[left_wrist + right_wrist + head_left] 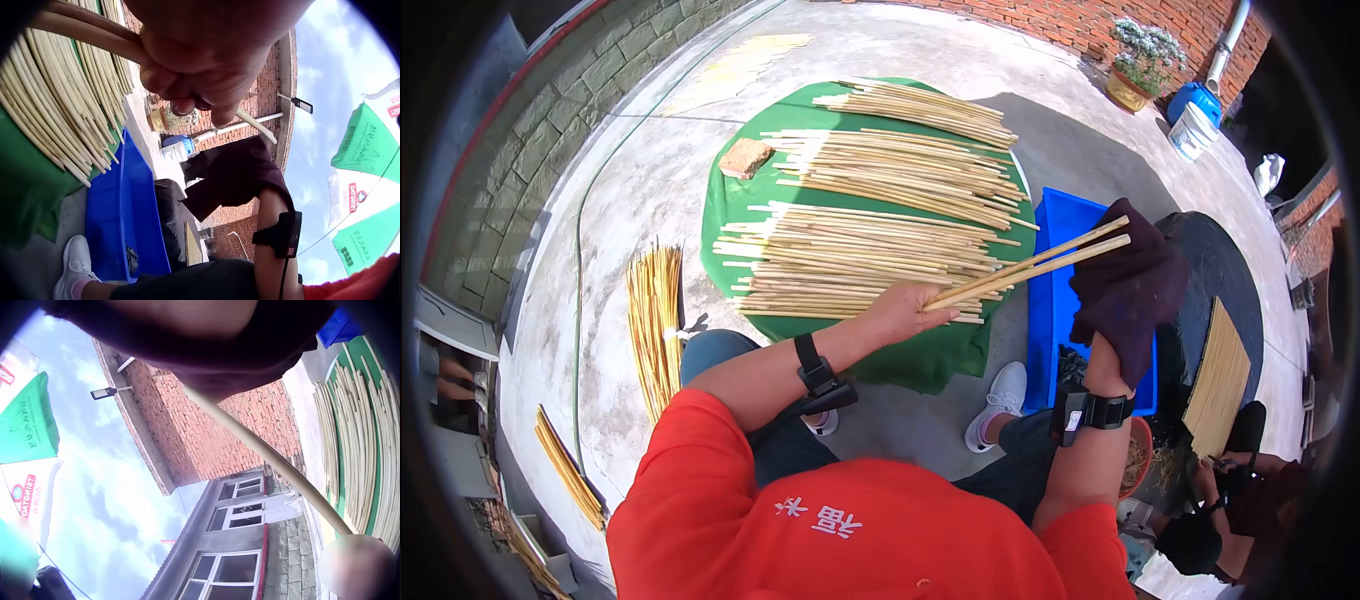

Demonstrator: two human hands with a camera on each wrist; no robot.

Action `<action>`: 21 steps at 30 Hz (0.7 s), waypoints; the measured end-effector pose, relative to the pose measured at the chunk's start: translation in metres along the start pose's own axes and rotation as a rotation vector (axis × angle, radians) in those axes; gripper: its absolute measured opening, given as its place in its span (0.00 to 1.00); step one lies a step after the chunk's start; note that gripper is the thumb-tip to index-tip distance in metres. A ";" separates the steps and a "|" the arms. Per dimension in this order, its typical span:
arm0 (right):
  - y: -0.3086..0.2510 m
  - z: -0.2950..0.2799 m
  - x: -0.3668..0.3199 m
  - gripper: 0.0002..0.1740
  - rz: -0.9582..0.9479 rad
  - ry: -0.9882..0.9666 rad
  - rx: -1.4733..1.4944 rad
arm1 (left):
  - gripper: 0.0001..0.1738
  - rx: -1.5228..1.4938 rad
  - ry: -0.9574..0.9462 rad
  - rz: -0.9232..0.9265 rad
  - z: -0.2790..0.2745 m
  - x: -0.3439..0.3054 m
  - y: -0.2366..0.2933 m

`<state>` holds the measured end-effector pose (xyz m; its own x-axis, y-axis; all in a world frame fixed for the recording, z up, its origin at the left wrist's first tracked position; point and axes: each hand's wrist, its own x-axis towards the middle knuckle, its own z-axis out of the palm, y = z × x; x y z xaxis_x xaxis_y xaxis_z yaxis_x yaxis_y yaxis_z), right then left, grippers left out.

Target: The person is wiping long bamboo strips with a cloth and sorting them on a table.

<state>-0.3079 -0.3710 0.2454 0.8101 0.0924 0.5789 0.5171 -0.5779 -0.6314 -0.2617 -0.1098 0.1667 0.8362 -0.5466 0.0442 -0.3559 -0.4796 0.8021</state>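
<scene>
My left hand (900,314) grips two long, pale peeled sticks (1040,265) near one end, and they slant up to the right. Their far ends overlap a dark maroon cloth (1135,285) draped over my right hand, which hides its fingers; I cannot tell how they lie. Close up in the left wrist view, the curled fingers of my left hand (194,75) wrap the sticks. One stick (269,453) runs toward the cloth in the right wrist view. Below my left hand, rows of similar sticks (870,240) lie on a green cloth (720,230).
A brick (745,158) sits at the green cloth's left edge. Right of it stands a blue plastic bin (1045,300), with a slatted mat (1218,370) beyond. Bundled sticks (655,320) stand at my left. Another person's arms (1250,480) show at lower right.
</scene>
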 end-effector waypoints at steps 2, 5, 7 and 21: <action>0.008 -0.003 -0.002 0.05 0.025 -0.015 0.128 | 0.18 -0.178 0.076 -0.084 -0.008 0.006 0.003; 0.003 0.018 0.006 0.07 0.102 0.019 0.263 | 0.16 -0.402 0.093 -0.111 -0.011 0.019 0.022; -0.012 0.042 0.004 0.07 0.174 0.052 0.341 | 0.16 -0.451 0.059 -0.099 0.000 0.025 0.030; -0.007 0.084 0.008 0.10 0.207 -0.075 0.195 | 0.31 -0.490 0.090 0.175 -0.033 0.024 0.047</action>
<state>-0.2815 -0.2986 0.2113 0.9184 0.0528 0.3921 0.3760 -0.4246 -0.8236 -0.2446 -0.1232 0.2249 0.8222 -0.5180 0.2359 -0.2746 0.0020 0.9616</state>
